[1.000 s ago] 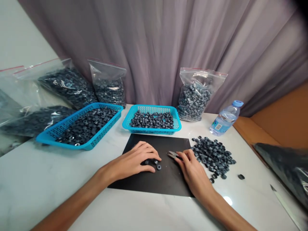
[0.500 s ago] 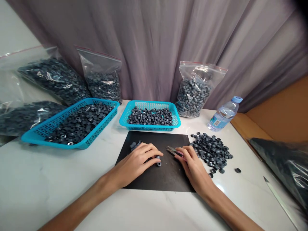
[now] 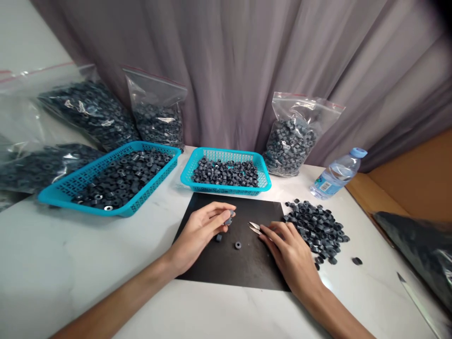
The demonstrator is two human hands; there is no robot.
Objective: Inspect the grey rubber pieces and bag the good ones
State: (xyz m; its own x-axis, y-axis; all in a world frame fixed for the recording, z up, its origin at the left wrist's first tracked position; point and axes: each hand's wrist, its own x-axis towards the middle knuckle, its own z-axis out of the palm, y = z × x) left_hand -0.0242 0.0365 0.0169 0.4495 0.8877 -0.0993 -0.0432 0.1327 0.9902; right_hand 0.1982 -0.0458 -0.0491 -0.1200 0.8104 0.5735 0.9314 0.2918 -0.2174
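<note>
My left hand [image 3: 206, 223] is over the dark mat [image 3: 212, 263], thumb and fingers pinched on a small dark grey ring-shaped piece [image 3: 229, 218]. Two similar pieces lie on the mat, a loose ring [image 3: 238, 245] with its hole showing and another ring [image 3: 219, 238] just under the fingers. At the mat's right side, my right hand [image 3: 287, 249] is wrapped around small snips [image 3: 254, 228]. Their two pale blades point left and stand apart; the handles are mostly hidden by the fingers.
A heap of grey rings [image 3: 319, 230] lies right of the mat. Behind stand a blue basket [image 3: 226, 190] and a left basket [image 3: 130, 207], both holding rings. Zip bags of rings [image 3: 289, 146], a water bottle [image 3: 335, 174] and a pointed blade-like strip [image 3: 416, 301] are around.
My left hand has risen off the mat with a ring pinched in it, uncovering rings below. The snips' blades show wider apart. The whole view has shifted slightly.
</note>
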